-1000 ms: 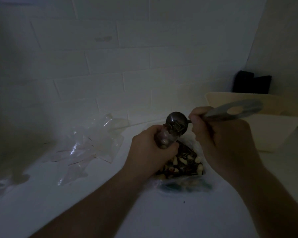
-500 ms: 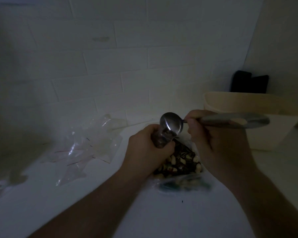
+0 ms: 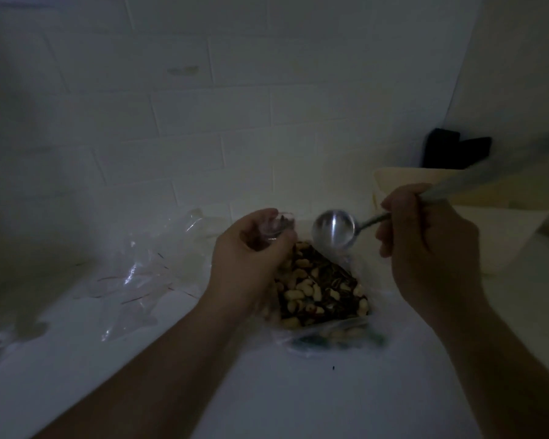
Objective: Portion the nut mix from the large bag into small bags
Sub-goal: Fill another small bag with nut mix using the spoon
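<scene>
The large clear bag of nut mix [image 3: 322,291] lies open on the white counter [image 3: 298,391] between my hands. My left hand [image 3: 251,258] grips a small clear bag [image 3: 276,226] by its open mouth, with some nuts visible inside. My right hand [image 3: 425,236] holds the handle of a metal scoop [image 3: 334,229]. The scoop's bowl looks empty and hangs just right of the small bag, above the big bag's far end. The light is dim and the scoop is blurred.
A pile of empty small clear bags [image 3: 140,267] lies to the left on the counter. A beige tub [image 3: 457,223] stands at the right, with a dark object [image 3: 454,152] behind it. A tiled wall [image 3: 203,122] closes the back.
The scoop was tipped over the small bag's mouth; it has since swung away to the right and now looks empty. My left hand has shifted slightly left with the small bag.
</scene>
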A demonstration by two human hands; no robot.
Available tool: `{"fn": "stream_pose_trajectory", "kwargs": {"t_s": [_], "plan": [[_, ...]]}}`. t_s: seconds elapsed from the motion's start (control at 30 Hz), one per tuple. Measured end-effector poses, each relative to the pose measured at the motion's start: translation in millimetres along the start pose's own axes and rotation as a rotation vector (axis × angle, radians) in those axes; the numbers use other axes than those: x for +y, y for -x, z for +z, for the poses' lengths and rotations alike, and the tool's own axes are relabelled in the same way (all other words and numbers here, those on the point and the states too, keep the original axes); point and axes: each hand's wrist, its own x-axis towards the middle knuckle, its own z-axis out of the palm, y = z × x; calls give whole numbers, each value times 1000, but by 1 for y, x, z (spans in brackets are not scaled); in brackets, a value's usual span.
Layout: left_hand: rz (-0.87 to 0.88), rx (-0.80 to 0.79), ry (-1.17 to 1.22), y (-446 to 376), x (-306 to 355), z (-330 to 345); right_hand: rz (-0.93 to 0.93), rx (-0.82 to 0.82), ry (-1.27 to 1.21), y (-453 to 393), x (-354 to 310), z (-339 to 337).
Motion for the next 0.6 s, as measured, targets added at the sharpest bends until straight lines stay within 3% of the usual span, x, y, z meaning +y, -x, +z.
{"fn": "stream_pose_trajectory", "kwargs": {"t_s": [0.17, 0.4, 0.6], "plan": [[-6, -78, 24, 4, -3, 4, 12, -326, 294, 1, 2, 3], [-27, -77, -6, 6, -5, 8, -107, -476, 277, 16, -15, 20], [39, 43, 54, 4, 1, 5, 18, -465, 77, 25, -6, 29]]}}
